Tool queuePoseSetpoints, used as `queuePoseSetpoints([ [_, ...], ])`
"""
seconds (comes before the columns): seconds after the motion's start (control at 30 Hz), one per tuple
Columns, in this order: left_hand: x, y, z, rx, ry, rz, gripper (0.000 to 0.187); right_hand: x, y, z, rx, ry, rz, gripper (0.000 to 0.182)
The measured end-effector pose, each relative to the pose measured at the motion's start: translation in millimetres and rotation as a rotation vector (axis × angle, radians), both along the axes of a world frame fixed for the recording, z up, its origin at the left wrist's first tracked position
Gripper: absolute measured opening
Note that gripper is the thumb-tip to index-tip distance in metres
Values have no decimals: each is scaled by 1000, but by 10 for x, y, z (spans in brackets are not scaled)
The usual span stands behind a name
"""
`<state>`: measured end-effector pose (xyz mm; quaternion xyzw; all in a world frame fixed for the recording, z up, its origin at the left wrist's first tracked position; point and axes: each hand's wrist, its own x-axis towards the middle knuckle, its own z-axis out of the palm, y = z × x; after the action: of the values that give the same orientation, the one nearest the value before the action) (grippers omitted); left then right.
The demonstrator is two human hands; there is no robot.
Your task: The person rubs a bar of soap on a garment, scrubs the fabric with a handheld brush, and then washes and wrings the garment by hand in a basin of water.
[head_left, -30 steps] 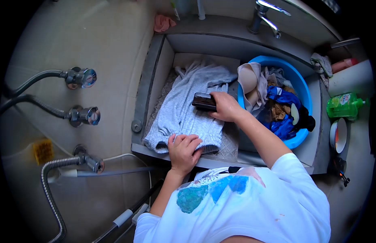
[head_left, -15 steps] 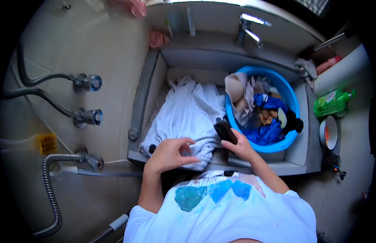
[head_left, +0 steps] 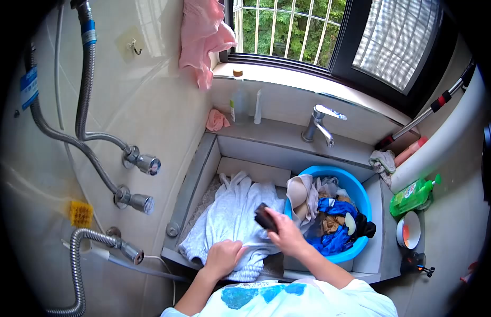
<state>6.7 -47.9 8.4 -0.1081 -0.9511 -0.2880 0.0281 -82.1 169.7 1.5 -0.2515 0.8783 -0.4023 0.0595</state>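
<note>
A wet white garment lies spread over the left side of the sink. My left hand rests at its near edge, fingers curled closed on the cloth. Above the garment's right side, my right hand grips a dark scrub brush; the brush's underside is mostly hidden. Just right of that hand stands a blue basin, which holds a beige bra, bright blue cloth and other dark and brown pieces.
A chrome faucet rises behind the sink. On the right ledge are a green pump bottle and a white bowl. Valves with hoses and a yellow sponge are at the left wall. A barred window is behind.
My view has tilted up, bringing in the window. My left hand has gone from open fingers above the garment to closed on it. The right hand has moved the brush left over the cloth.
</note>
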Motion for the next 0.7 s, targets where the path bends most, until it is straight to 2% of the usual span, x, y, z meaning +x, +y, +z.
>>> queuePoseSetpoints([
  [0.13,84,-52,-16,74,104,59,30,138,-364,81,183,-169,369,69],
  [0.17,80,-42,-2,56,121,28,32,93,-364,-341,175,-233,338,68],
  [0.2,87,-47,-29,38,143,-16,33,-37,-402,-221,348,-201,259,66],
  [0.27,66,-31,-84,36,162,-51,35,-373,-412,-539,368,-94,112,64],
  [0.33,30,-25,-80,61,141,-41,36,-587,-535,-554,447,-60,74,60],
  [0.43,23,-38,-121,52,125,-9,35,-764,-656,-717,476,12,47,63],
  [0.5,27,-48,-110,56,110,4,35,-725,-645,-575,482,2,40,64],
  [0.57,38,-30,-95,67,97,36,35,-520,-580,-163,412,-105,213,64],
  [0.63,39,-44,-83,190,124,64,37,-245,-557,2,333,-130,475,69],
  [0.7,51,-74,-121,254,164,55,38,-212,-499,-302,178,-156,489,70],
])
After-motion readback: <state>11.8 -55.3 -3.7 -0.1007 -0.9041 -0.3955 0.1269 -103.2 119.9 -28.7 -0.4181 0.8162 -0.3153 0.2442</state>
